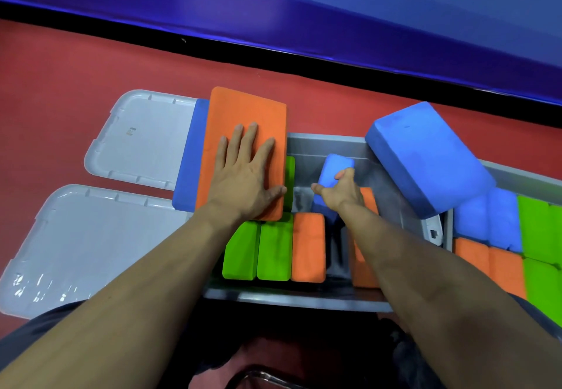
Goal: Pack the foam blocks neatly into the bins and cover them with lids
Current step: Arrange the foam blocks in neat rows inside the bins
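— Where do we stand with the small blue block (pixel 333 176)?

— Our right hand (pixel 342 191) grips it, fingers curled round it, above the open gap in the near bin (pixel 292 297). It stands nearly on end, its long axis running down into the bin, so the right hand is the one to seat it.

— And the left hand (pixel 246 179)?

— Flat, fingers spread, pressing the orange block (pixel 243 109) that lies over a blue slab (pixel 190 160) at the bin's left edge.

— The feel of things?

— Matte, soft-edged foam; green blocks (pixel 258 249) packed upright. Smooth grey plastic lids (pixel 91 236) lie on the red floor (pixel 45 69) to our left.
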Action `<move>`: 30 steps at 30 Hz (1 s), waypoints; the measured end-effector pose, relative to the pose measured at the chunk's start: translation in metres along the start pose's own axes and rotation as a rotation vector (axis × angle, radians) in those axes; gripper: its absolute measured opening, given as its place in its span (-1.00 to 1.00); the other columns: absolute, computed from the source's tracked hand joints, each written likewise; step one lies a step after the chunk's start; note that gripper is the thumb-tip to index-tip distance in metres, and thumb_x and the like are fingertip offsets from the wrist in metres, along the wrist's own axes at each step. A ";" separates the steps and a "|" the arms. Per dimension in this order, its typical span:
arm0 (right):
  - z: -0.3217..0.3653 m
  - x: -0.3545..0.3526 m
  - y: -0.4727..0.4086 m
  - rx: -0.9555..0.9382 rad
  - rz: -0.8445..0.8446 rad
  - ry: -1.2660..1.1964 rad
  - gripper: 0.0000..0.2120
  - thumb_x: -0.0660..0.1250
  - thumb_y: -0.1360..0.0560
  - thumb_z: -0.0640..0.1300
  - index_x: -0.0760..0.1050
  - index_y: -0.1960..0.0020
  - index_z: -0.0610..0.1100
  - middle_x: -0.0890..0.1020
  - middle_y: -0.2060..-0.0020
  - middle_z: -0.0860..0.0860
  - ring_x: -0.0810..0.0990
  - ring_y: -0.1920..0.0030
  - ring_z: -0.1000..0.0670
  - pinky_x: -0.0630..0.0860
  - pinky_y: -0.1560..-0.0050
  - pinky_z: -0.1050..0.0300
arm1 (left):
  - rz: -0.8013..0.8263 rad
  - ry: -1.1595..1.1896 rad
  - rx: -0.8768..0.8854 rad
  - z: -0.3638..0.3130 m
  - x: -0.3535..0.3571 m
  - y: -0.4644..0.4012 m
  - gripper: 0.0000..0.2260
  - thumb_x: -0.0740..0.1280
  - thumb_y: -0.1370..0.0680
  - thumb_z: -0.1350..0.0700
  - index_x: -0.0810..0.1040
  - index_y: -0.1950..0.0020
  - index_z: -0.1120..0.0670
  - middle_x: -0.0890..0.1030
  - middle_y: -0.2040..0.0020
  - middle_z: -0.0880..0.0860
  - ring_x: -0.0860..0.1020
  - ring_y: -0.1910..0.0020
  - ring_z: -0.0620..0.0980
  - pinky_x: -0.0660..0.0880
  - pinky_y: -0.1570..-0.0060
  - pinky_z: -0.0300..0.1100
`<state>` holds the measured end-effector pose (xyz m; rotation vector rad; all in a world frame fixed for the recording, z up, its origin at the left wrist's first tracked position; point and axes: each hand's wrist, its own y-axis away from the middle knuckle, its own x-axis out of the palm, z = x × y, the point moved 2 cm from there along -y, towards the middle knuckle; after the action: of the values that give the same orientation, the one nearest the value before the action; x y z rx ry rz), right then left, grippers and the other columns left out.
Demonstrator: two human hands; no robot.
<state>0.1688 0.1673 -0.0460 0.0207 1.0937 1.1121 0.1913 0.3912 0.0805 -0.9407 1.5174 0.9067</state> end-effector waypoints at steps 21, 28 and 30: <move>0.001 0.043 0.003 -0.300 0.182 -0.027 -0.55 0.43 -0.51 0.19 0.20 -0.12 0.05 0.55 0.00 -0.08 0.50 0.12 -0.13 0.33 0.18 0.06 | -0.031 0.012 0.006 0.002 0.001 0.000 -0.14 0.34 -0.46 -0.35 0.08 -0.64 -0.08 -0.11 -0.66 0.08 -0.19 -0.63 0.12 -0.27 -0.55 0.09; -0.002 0.047 -0.003 -0.291 0.191 -0.068 -0.57 0.45 -0.52 0.13 0.22 -0.11 0.04 0.56 0.00 -0.14 0.48 0.13 -0.11 0.34 0.19 0.08 | -0.061 0.027 0.024 0.002 0.003 0.004 -0.16 0.34 -0.47 -0.34 0.12 -0.64 -0.06 -0.06 -0.66 0.09 -0.16 -0.63 0.13 -0.24 -0.56 0.09; 0.000 0.048 -0.004 -0.284 0.214 -0.078 -0.60 0.44 -0.54 0.12 0.24 -0.10 0.03 0.54 -0.09 -0.16 0.49 0.04 -0.12 0.36 0.12 0.09 | -0.092 0.060 0.035 0.006 0.001 0.006 -0.21 0.35 -0.49 -0.30 0.18 -0.62 -0.03 0.00 -0.66 0.11 -0.09 -0.63 0.14 -0.21 -0.56 0.07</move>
<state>0.1718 0.2001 -0.0816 -0.0434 0.8707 1.4401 0.1883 0.3985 0.0794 -1.0119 1.5232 0.7897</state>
